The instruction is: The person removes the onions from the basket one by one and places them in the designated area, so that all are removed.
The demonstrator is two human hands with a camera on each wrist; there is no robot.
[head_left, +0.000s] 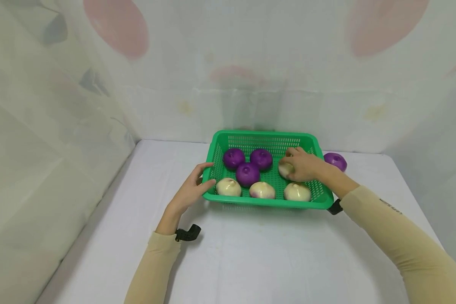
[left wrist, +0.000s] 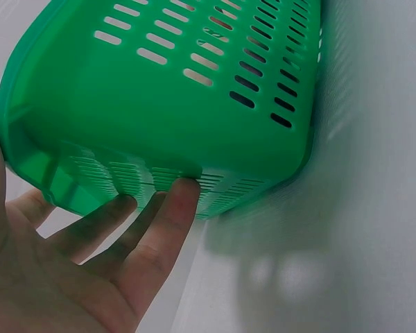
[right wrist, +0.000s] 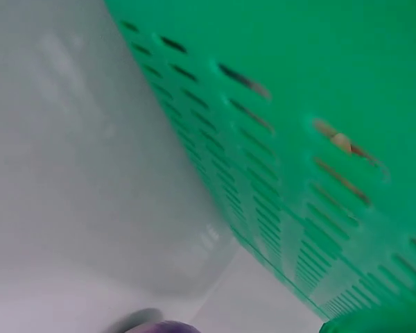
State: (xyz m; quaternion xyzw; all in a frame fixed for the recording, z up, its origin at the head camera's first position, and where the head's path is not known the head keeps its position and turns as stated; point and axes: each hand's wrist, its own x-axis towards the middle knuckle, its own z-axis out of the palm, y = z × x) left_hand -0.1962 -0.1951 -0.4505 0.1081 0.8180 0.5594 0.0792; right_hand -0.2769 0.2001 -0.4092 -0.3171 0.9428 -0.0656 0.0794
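Note:
A green slotted basket (head_left: 267,202) sits on the white table. Inside lie three purple onions (head_left: 248,174) and several white onions (head_left: 228,186). My right hand (head_left: 301,164) reaches over the right rim and its curled fingers hold a white onion (head_left: 285,169) in the basket's right part. My left hand (head_left: 191,189) rests against the basket's left side with straight fingers; in the left wrist view its fingertips (left wrist: 182,191) touch the basket wall (left wrist: 159,90). The right wrist view shows only the basket's outer wall (right wrist: 319,125).
One more purple onion (head_left: 335,160) lies on the table just right of the basket, also peeking in as a purple onion (right wrist: 159,326) at the bottom of the right wrist view. A patterned curtain closes off the back and both sides. White tabletop (head_left: 258,257) stretches in front.

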